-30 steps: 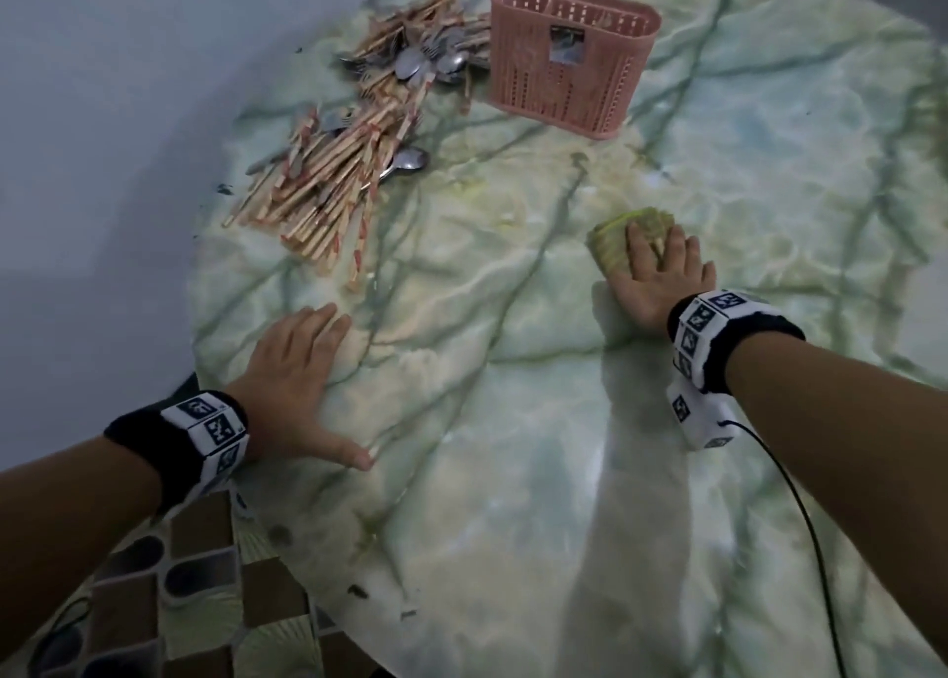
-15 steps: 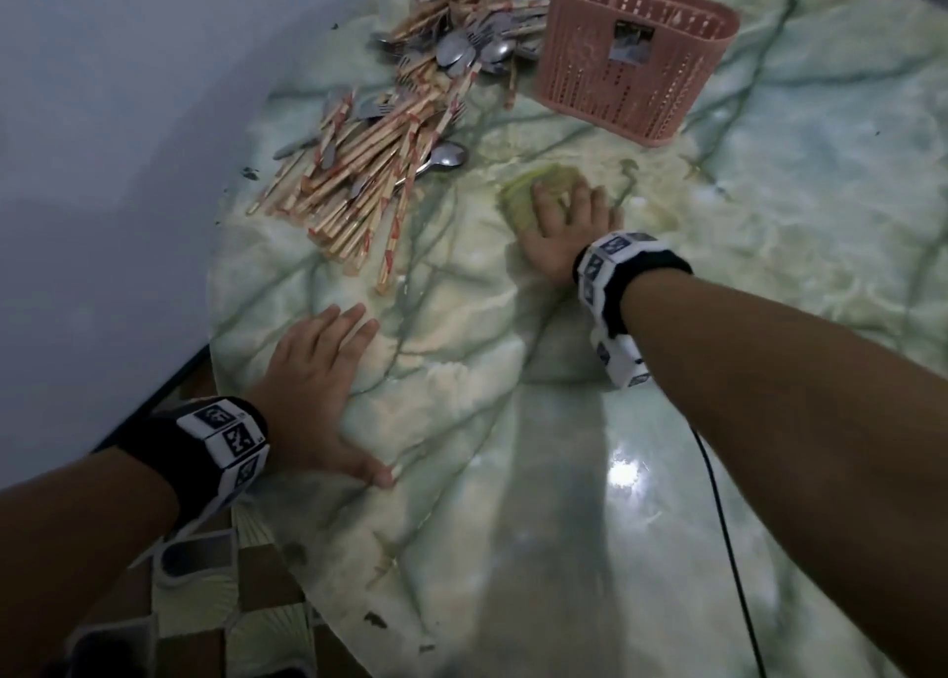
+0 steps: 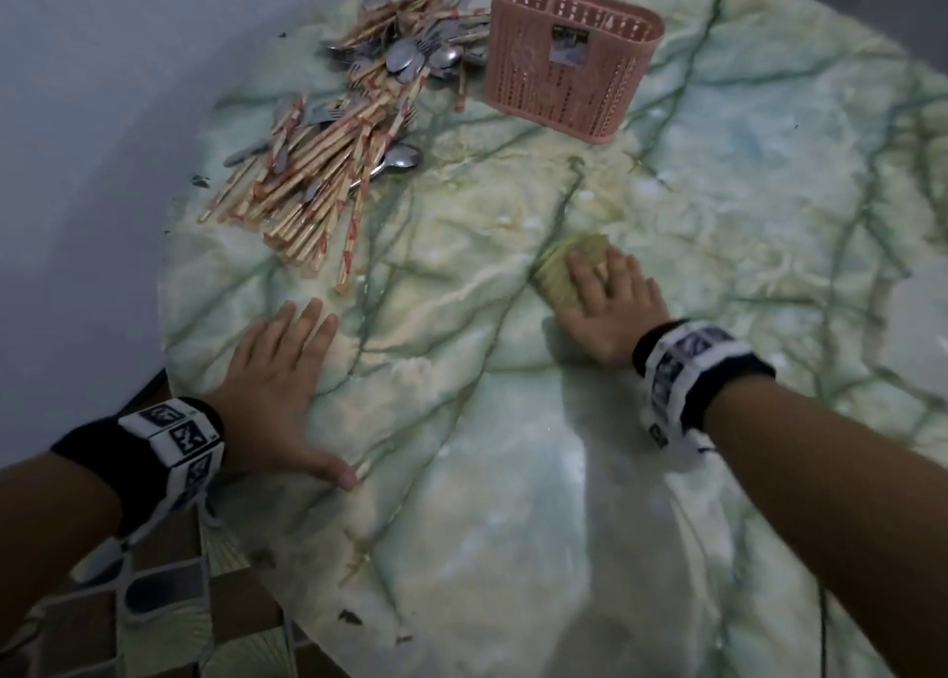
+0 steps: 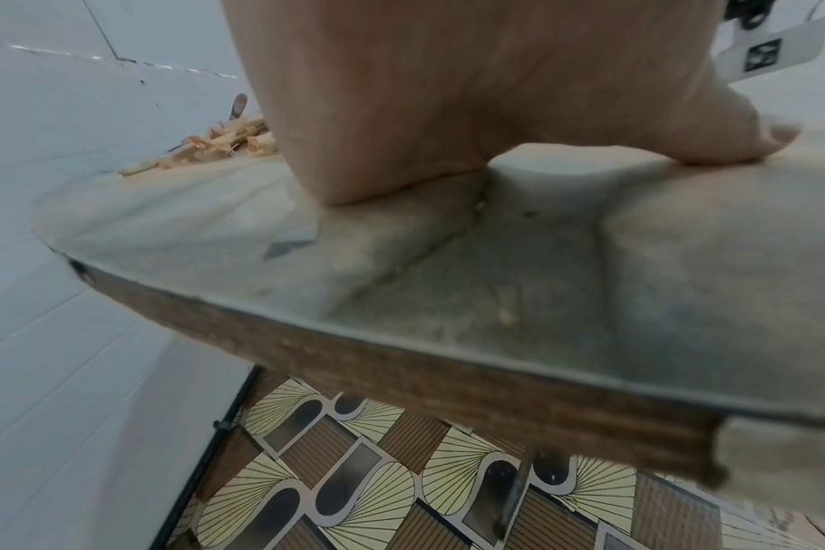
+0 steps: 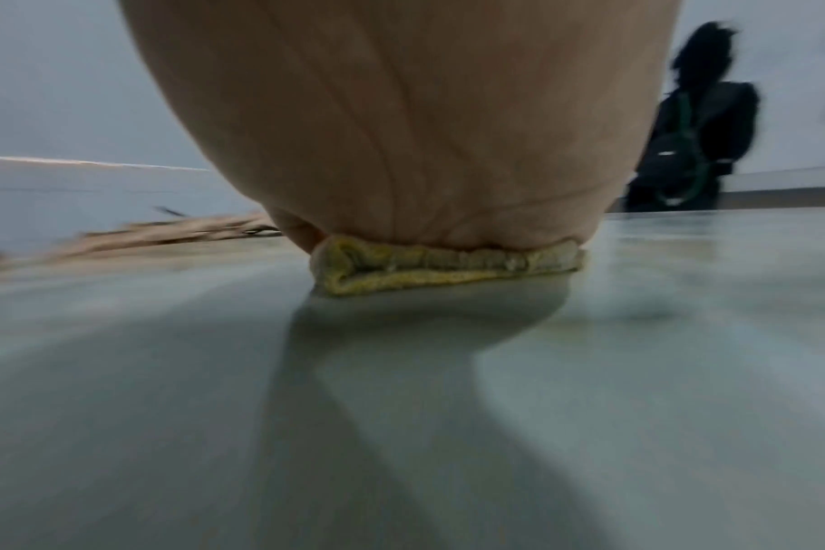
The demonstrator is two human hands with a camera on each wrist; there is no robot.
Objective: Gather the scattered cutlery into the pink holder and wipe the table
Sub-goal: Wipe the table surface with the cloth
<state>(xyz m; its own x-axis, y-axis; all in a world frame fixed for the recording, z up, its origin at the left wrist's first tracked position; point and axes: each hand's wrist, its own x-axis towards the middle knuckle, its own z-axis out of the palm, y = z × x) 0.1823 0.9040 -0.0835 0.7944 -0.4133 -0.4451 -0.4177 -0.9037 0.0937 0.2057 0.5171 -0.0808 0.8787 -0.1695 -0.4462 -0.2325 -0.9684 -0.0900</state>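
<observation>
Wiping was under way; no cutlery was seen gathered.

A cloth (image 3: 567,267) was pressed flat under the right hand's (image 3: 610,313) straight fingers, the left hand (image 3: 277,374) laid open on the table (image 3: 513,472). Beyond the fingertips, cutlery (image 3: 333,159) was left scattered beside the holder (image 3: 569,56).

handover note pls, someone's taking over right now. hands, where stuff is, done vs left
Left hand: flat on the table near its edge, fingers straight, holding nothing.
Right hand: pressing a folded yellow cloth flat on the tabletop mid-table, fingers straight.
Pink holder: upright at the far side; it looks empty through the wall opening, though not all of its inside shows.
Cutlery: wrapped chopsticks and spoons in a loose pile left of the holder.
Done: wiping is under way in the middle area.
Left: all cutlery into the holder, then wipe where the pile lies and the rest of the table.
</observation>
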